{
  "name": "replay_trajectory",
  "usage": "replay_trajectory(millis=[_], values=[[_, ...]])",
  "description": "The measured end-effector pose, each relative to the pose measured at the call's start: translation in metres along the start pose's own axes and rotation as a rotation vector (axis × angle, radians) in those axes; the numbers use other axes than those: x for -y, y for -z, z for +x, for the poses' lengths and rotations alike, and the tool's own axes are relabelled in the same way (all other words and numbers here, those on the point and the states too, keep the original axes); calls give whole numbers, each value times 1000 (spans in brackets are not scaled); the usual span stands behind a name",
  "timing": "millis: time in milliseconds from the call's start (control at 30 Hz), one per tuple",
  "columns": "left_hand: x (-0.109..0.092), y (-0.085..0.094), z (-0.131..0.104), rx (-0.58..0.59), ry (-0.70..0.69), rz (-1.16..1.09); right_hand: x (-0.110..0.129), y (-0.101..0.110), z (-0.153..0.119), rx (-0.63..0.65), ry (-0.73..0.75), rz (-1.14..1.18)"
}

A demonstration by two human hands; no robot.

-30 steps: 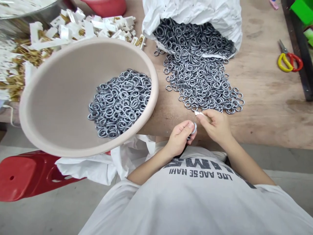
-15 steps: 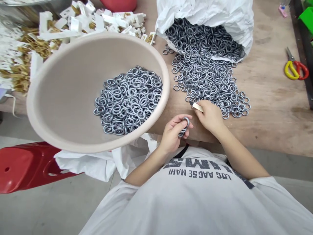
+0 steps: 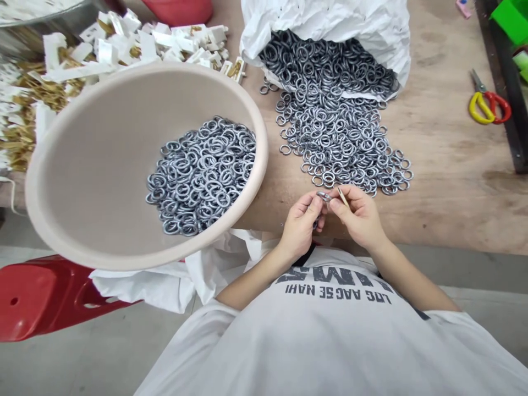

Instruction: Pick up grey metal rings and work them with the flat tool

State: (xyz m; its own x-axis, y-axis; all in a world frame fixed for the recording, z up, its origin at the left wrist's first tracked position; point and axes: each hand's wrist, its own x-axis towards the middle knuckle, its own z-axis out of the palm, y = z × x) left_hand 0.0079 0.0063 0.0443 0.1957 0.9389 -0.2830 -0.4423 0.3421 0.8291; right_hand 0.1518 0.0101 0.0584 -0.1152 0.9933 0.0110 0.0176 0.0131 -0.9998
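My left hand (image 3: 300, 224) is closed on grey rings, one of them (image 3: 324, 196) pinched at the fingertips and others partly hidden in the fingers. Touching that ring from the right, my right hand (image 3: 359, 215) grips a thin cream-coloured tool (image 3: 342, 198), whose tip is hard to make out. Just beyond the hands, a heap of loose grey rings (image 3: 342, 137) spreads over the wooden table (image 3: 445, 203) from the mouth of a white sack (image 3: 330, 19). To the left stands a large beige basin (image 3: 103, 159) with many rings piled in its right side.
Scissors (image 3: 487, 104) with yellow and red handles lie at the right. White and gold parts (image 3: 148, 47) are heaped behind the basin, near a red bowl (image 3: 181, 10). A red stool (image 3: 25, 302) stands lower left; green bins (image 3: 511, 22) are at the upper right.
My right hand has come down and toward my left hand, bringing the tool to the ring. The ring in my left hand has tilted and shows edge-on. The view has shifted slightly.
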Motion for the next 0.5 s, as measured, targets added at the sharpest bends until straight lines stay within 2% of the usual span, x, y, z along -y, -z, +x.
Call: replay_trajectory(millis=[200,300,400,500], values=[[3,-9,2,-40,-38,-12,-11,4,-11,-38,176,-293],[3,-10,2,-45,-35,-6,-13,8,-12,-49,176,-286],[3,-9,0,-1,-22,11,-10,12,-9,-64,156,-231],[5,-7,-1,58,1,27,-7,14,-5,30,160,-205]])
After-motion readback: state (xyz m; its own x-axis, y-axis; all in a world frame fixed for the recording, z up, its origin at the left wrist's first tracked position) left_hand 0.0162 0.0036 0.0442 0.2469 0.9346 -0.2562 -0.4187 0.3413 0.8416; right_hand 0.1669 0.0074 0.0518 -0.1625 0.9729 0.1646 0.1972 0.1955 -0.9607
